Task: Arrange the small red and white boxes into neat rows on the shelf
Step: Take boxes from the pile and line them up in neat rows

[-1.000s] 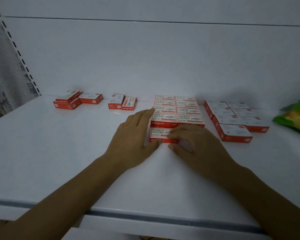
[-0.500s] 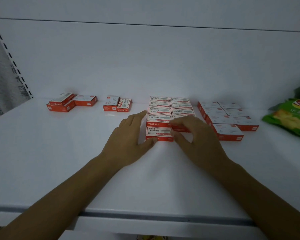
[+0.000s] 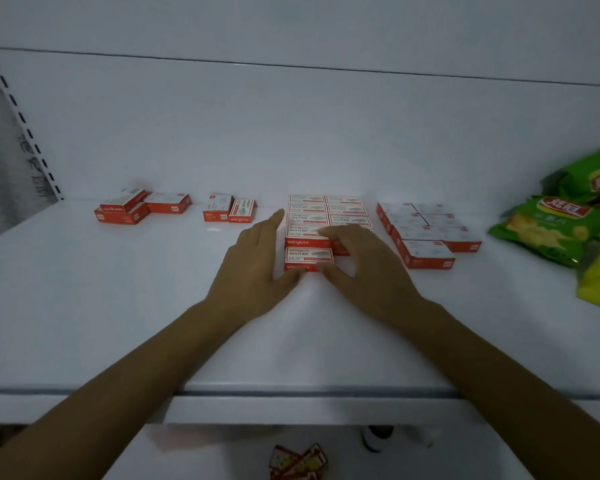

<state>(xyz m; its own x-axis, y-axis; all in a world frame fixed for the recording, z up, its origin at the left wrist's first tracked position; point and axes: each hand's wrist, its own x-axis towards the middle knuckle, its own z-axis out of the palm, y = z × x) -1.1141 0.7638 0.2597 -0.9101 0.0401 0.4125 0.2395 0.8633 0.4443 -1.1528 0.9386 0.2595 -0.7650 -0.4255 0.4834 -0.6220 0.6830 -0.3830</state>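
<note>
Small red and white boxes lie on a white shelf [image 3: 118, 306]. A two-column block of them [image 3: 329, 216] sits in the middle, and a single front box [image 3: 308, 257] lies at its near left end. My left hand [image 3: 257, 268] rests flat against that box's left side, thumb at its front edge. My right hand [image 3: 364, 265] touches the box's right end with thumb and fingers, and covers the block's near right corner. Another tidy block [image 3: 426, 230] lies to the right. Loose boxes lie at the far left [image 3: 129, 207] and left of centre [image 3: 229, 210].
Green and yellow snack bags [image 3: 551, 230] lie at the shelf's right end. The white back wall stands just behind the boxes. The shelf's front edge [image 3: 291, 393] runs under my forearms, with small packets [image 3: 297, 462] on the level below.
The front box and both hands have stayed together at the middle block. My right hand has slid a little forward over the block's near right corner. The view has tilted down.
</note>
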